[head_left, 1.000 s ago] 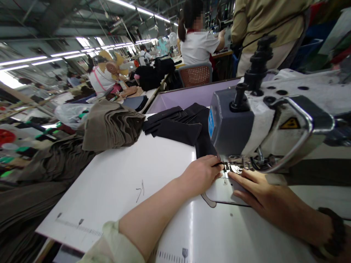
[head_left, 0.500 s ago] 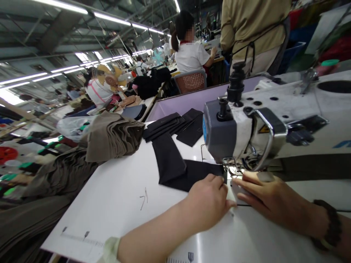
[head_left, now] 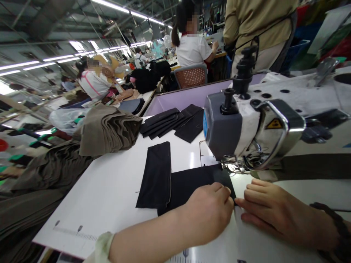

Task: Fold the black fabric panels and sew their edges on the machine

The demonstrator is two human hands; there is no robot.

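A black fabric piece (head_left: 196,179) lies on the sewing machine's white table, its far right corner under the presser foot (head_left: 229,164). My left hand (head_left: 210,212) is closed on the near right edge of this piece, fingers bent and thumb tucked out of sight. My right hand (head_left: 274,208) rests on the table to the right, fingers stretched out, its index fingertip at the fabric's edge close to my left fingers. Another black fabric strip (head_left: 155,175) overlaps the left end of the piece.
The sewing machine head (head_left: 222,124) stands close behind my hands. Several black fabric pieces (head_left: 164,122) are fanned out behind. A stack of brown fabric (head_left: 109,128) sits at the left. A purple partition (head_left: 178,98) separates people working beyond.
The black fabric by my left hand has swung nearer to me and spread out flatter, and the strip beside it has turned. My right hand has shifted away from the presser foot. The view has shifted slightly.
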